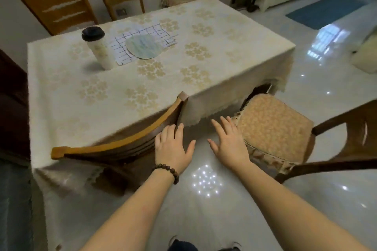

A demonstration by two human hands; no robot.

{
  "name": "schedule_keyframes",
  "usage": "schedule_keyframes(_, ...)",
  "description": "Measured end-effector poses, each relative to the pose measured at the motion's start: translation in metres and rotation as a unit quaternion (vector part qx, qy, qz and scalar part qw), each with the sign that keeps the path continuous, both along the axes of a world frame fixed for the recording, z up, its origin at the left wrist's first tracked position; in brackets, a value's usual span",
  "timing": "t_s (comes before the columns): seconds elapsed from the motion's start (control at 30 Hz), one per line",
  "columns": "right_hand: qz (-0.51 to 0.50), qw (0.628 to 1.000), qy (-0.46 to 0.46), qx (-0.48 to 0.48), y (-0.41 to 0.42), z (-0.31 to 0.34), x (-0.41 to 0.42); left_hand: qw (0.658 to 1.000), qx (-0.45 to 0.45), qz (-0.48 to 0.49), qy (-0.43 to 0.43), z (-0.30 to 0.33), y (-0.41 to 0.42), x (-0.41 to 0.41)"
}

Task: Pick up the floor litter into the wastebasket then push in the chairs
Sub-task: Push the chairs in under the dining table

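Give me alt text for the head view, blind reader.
Two open hands reach toward dining chairs: the left hand touches the backrest of a pushed-in chair, the right hand hovers by the cushioned chair still angled out from the table. A bottle and plate sit on the tablecloth.

A: Identify items worn on the person's arms.
B: Both forearms are bare, no sleeves in view. One bracelet (166,171) of dark brown round beads encircles the left wrist.
A: And the right wrist?
B: Bare. Dark footwear (182,245) shows at the bottom edge, blurred.
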State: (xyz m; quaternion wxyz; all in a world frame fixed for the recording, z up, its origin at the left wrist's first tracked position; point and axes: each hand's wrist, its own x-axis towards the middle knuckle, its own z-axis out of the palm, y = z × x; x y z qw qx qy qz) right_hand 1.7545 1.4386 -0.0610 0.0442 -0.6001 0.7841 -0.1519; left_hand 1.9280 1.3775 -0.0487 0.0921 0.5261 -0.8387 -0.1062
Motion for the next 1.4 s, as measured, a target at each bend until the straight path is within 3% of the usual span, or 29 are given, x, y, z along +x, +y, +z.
schedule_keyframes(0.2, -0.143, 0.989, -0.007, 0.029, 0.105, 0.001, -0.084, 0.994, 0.057, -0.095, 0.001, -0.005, 0.062, -0.09)
schedule_keyframes(0.43, -0.26, 0.965, -0.032, 0.019, 0.244, 0.005, -0.185, 0.979, 0.052, -0.195, -0.009, -0.003, 0.164, -0.213)
schedule_keyframes(0.8, -0.294, 0.954, -0.052, 0.026, 0.449, 0.018, -0.39, 0.978, 0.029, -0.204, 0.042, 0.029, 0.343, -0.447)
schedule_keyframes(1.17, -0.217, 0.975, -0.038, 0.014, 0.445, 0.031, -0.535, 0.987, -0.037, -0.147, 0.061, 0.032, 0.36, -0.588)
schedule_keyframes(1.4, -0.109, 0.994, 0.004, 0.027, 0.367, 0.034, -0.642, 0.999, 0.016, -0.024, -0.03, 0.003, 0.309, -0.664)
